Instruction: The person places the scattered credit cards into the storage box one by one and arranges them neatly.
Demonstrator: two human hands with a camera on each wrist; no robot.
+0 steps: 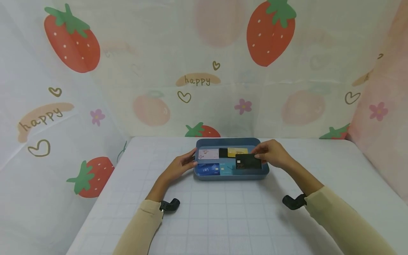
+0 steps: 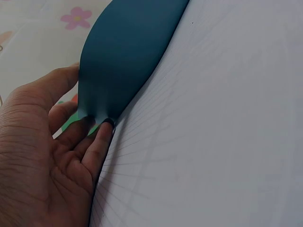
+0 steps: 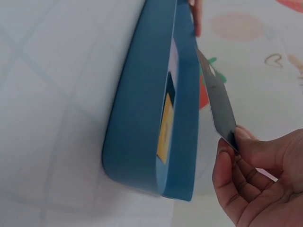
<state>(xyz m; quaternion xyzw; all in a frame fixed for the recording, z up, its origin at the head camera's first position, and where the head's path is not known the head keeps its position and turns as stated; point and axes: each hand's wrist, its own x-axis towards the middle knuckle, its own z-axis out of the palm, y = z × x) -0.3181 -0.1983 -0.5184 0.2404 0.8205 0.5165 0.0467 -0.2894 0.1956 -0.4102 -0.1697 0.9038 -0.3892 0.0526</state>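
A blue rectangular tray (image 1: 229,177) stands on the table with several cards lying in it. My right hand (image 1: 275,154) pinches a black VIP card (image 1: 251,163) by its right end, thumb against one face. In the right wrist view that black card (image 3: 218,97) is raised above the tray's rim. My left hand (image 1: 179,167) touches the tray's left end, its fingertips against the wall in the left wrist view. Inside the tray are a pinkish-white card (image 1: 208,154), a yellow card (image 1: 235,152), a dark blue card (image 1: 207,169) and a light blue card (image 1: 227,169), partly covered.
A dark patch (image 1: 223,153) shows between the pinkish-white and yellow cards. The table (image 1: 220,212) has a white cloth with a faint grid. Behind it hangs a curtain (image 1: 127,71) printed with strawberries. Each wrist wears a black camera mount (image 1: 294,202).
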